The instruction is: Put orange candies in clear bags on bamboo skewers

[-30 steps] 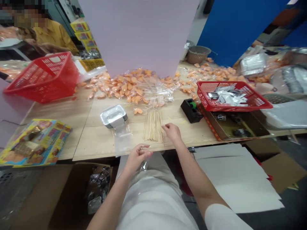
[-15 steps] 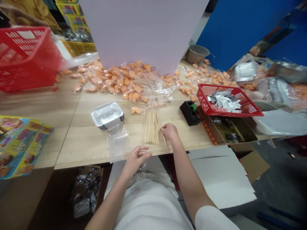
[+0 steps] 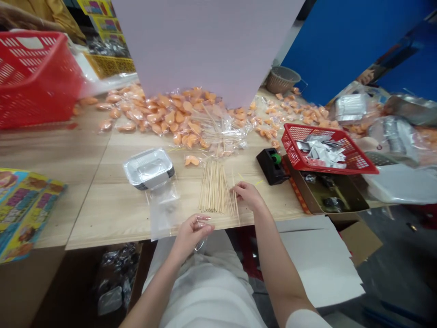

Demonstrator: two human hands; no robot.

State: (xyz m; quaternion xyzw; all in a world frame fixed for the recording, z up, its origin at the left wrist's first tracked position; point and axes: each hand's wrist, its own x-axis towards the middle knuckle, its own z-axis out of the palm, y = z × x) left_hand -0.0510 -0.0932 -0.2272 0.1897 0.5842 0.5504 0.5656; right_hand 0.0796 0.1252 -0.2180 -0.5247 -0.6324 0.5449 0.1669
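My left hand (image 3: 191,234) is at the table's front edge, its fingers closed on a clear plastic bag (image 3: 200,245) that hangs below them. A flat bundle of thin wooden sticks (image 3: 214,189) lies in front of me. My right hand (image 3: 248,195) pinches a few sticks (image 3: 236,200) just right of the bundle, a small gap from it. Left of the bundle stands a stack of foil trays (image 3: 149,167), with flat clear bags (image 3: 164,207) lying in front of it. A small wrapped orange piece (image 3: 191,161) sits behind the bundle.
Wrapped orange pieces (image 3: 174,114) and bagged sticks (image 3: 221,127) are heaped at the back. A black tape dispenser (image 3: 271,166) and a red basket of sachets (image 3: 324,150) over a carton (image 3: 314,196) stand right. A large red basket (image 3: 37,82) is left; another person's arm shows behind it.
My right hand has moved slightly right, drawing a few sticks away from the bundle. My left hand stays near the edge with the bag. The view has shifted slightly.
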